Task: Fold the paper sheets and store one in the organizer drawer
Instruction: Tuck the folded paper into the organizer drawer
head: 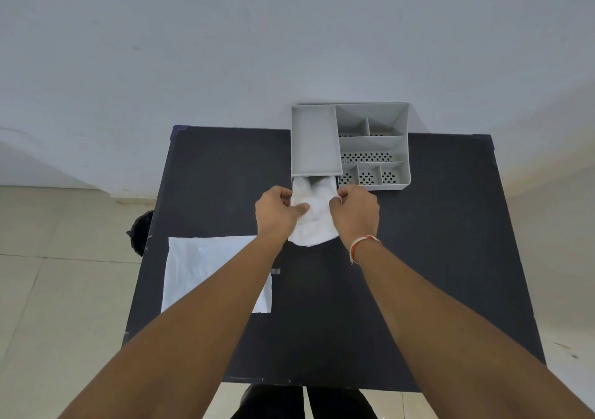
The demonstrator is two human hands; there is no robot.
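At the left of the black rectangular counter (450, 257) lies a flat white paper sheet (199, 270), partly under the left forearm; whether it is folded I cannot tell. Beyond the counter's left edge a dark rounded object (140, 232) sits on the floor.

Nearer the middle, the left hand (278, 207) pinches the left edge of a crumpled, folded white paper sheet (314, 222), thumb on top. The right hand (355, 212) closes its grip on the sheet's right edge. A red-and-white thread band (362, 245) circles that wrist. The sheet's far end already lies inside the pulled-out drawer (315, 183) of the grey plastic desk organizer (373, 148), while its near end hangs out over the counter.

The step in hand looks like storing the sheet. The next move probably calls for tucking the loose near end fully into the drawer, then pushing the drawer shut without catching the paper.

To the right, the organizer's perforated compartments appear empty. The counter stands against a plain pale wall (289, 32), with beige floor tiles (48, 290) on both sides.
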